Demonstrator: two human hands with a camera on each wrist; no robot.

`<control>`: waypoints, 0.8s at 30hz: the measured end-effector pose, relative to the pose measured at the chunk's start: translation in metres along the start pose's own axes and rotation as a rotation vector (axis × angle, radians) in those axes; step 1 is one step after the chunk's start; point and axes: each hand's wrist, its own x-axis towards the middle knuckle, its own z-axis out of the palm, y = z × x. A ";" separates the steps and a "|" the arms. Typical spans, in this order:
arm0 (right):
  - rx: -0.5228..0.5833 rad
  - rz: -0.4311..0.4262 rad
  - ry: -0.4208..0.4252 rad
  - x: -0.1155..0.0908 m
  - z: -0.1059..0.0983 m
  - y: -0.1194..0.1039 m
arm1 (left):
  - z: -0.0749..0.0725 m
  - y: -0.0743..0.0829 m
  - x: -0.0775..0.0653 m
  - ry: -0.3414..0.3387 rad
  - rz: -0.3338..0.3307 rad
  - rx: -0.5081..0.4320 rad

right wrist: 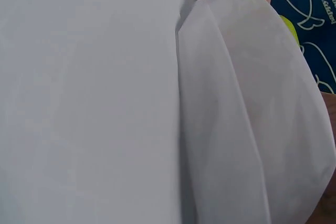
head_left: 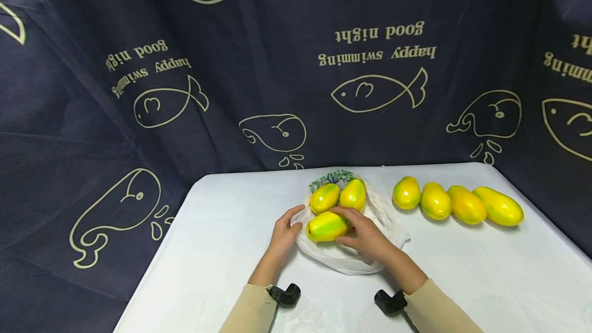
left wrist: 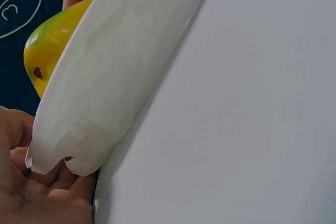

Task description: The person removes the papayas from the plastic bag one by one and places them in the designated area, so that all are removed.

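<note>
A white plastic bag [head_left: 356, 263] with a green leaf print lies spread on the table, its mouth facing me. Two yellow-green papayas [head_left: 325, 198] sit side by side at the back of it. In front of them a third papaya [head_left: 327, 226] lies sideways in the mouth, and my right hand [head_left: 365, 233] grips its right end, thumb below and fingers on top. My left hand [head_left: 285, 230] holds the bag's left rim; in the left wrist view that bag edge [left wrist: 79, 150] lies between thumb and fingers. In the right wrist view the bag's side [right wrist: 273, 103] hides most of the right hand.
To the right of the bag, several more papayas [head_left: 436, 201] stand in a row on the white table [head_left: 222, 230]. A dark blue curtain [head_left: 259, 76] with fish and whale drawings hangs behind the table's back edge and along its sides.
</note>
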 end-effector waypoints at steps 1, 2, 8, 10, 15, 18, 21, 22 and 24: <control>0.004 0.005 -0.001 0.000 0.000 0.000 | 0.000 0.000 0.000 -0.001 0.005 -0.001; 0.005 0.005 -0.002 0.000 0.000 0.000 | 0.000 0.000 0.000 -0.003 0.010 -0.002; 0.011 -0.013 0.001 -0.001 -0.001 0.000 | 0.000 0.000 0.000 0.002 -0.004 -0.004; 0.012 -0.016 0.006 -0.002 -0.001 0.000 | 0.000 0.000 0.000 0.004 -0.010 -0.003; 0.015 -0.011 0.014 -0.004 -0.002 -0.002 | 0.000 -0.001 0.001 -0.002 -0.004 -0.009; 0.010 -0.005 0.023 -0.006 -0.005 -0.004 | 0.000 -0.001 0.001 -0.008 0.002 -0.017; -0.002 -0.012 0.041 -0.007 -0.008 -0.004 | 0.000 0.000 0.000 -0.006 0.002 -0.018; -0.005 -0.018 0.050 -0.008 -0.009 -0.005 | 0.000 0.002 0.000 -0.005 0.004 -0.019; -0.013 -0.034 0.072 -0.010 -0.011 -0.004 | 0.000 0.006 -0.003 -0.004 0.003 -0.021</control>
